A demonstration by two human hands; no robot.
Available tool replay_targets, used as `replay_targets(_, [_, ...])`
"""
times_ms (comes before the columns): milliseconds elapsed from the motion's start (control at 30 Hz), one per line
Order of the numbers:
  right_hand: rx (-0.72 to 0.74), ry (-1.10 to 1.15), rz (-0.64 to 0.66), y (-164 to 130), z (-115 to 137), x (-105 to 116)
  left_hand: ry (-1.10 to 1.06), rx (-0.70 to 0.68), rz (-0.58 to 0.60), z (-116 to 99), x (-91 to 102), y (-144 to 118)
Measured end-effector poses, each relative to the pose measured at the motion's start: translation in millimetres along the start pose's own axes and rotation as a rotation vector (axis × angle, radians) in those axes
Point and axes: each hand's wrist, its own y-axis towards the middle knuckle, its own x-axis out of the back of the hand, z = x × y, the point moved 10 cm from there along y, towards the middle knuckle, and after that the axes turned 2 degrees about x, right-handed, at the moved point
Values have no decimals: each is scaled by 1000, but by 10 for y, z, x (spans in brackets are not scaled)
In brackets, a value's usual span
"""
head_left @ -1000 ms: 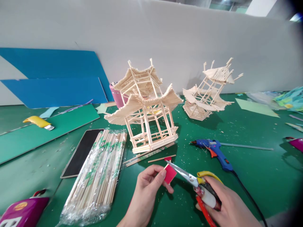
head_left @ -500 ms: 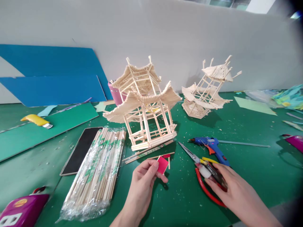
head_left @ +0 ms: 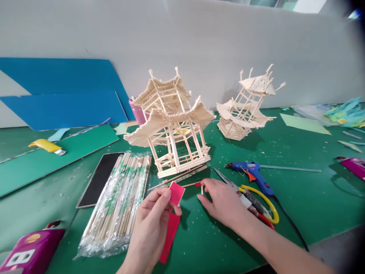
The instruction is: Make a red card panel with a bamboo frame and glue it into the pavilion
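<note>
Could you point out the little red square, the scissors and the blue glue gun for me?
Red square (head_left: 176, 193), head view, middle of its face.
Scissors (head_left: 225, 179), head view, on the metal blades.
Blue glue gun (head_left: 247, 167), head view, on its barrel.

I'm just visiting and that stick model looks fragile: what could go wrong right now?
The right hand reaches for a small stick close to the stick pavilion; a nudge might knock it. The scissors lie with blades open just beside that hand, so a finger could catch them. The glue gun nearby may be hot.
</note>
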Motion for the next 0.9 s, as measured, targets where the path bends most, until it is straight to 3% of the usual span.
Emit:
replay_targets(167, [14,-67,63,63,33,-74,125,66,41,50,-25,30])
replay_targets(467, [13,-128,151,92,-10,-35,240,161,195,353,-354,220])
replay_targets(633, [1,-68,119,70,-60,-75,199,164,216,436,-314,252])
replay_targets(900, [-8,165,49,-42,-179,-43,146,104,283,373,-259,254])
